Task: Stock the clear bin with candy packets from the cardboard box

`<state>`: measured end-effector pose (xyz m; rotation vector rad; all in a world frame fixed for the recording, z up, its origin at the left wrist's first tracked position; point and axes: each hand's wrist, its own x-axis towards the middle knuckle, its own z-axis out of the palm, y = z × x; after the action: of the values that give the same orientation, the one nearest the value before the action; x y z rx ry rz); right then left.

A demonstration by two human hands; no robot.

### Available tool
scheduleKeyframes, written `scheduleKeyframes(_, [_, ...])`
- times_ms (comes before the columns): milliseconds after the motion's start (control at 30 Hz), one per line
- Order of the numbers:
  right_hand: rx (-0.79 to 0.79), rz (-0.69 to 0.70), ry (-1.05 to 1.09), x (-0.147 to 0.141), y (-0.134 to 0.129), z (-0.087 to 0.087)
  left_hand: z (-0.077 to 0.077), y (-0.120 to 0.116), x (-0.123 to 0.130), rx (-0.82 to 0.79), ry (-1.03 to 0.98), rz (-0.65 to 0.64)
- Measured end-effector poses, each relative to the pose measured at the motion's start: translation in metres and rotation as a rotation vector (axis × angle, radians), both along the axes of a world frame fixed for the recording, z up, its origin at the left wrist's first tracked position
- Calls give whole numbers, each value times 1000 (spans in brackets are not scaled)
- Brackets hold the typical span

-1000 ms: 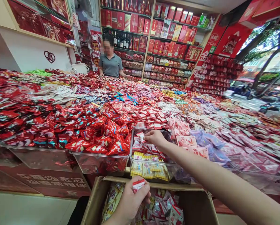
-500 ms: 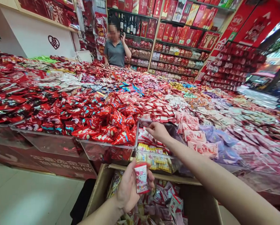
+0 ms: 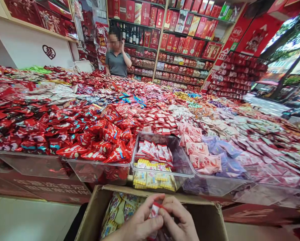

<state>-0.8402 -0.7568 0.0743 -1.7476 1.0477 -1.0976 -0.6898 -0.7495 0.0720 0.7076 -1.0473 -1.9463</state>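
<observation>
As left grip (image 3: 141,224) does, right grip (image 3: 181,218) pinches packet (image 3: 155,210).

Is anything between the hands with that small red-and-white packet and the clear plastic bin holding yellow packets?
Low down, yes: the brown cardboard box's far rim and the clear bin's front wall. Above those, nothing visible separates the packet, left hand and right hand from the bin's open top.

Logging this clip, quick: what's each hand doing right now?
Left hand: closed, holding a red-and-white packet.
Right hand: closed, on the same packet's edge.
</observation>
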Motion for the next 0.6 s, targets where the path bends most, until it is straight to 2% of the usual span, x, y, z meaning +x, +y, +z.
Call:
scheduleKeyframes(67, [118,-126,-81,-7,-5,5,-1,-4,-3,21,-42,13])
scheduleKeyframes(133, [224,-218,-144,-14,-8,12,1,-9,-5,38,-121,126])
scheduleKeyframes(233, [315,-186,-190,-19,-9,15,7,-14,-3,57,-193,258])
scheduleKeyframes(300, [336,-165,-274,-18,-8,13,12,-15,-3,53,-216,265])
scheduleKeyframes(433, [318,-220,-455,-12,-3,11,17,-14,-3,57,-257,283])
scheduleKeyframes(600, [366,-173,-354,-8,-1,11,13,-14,-2,128,-218,388])
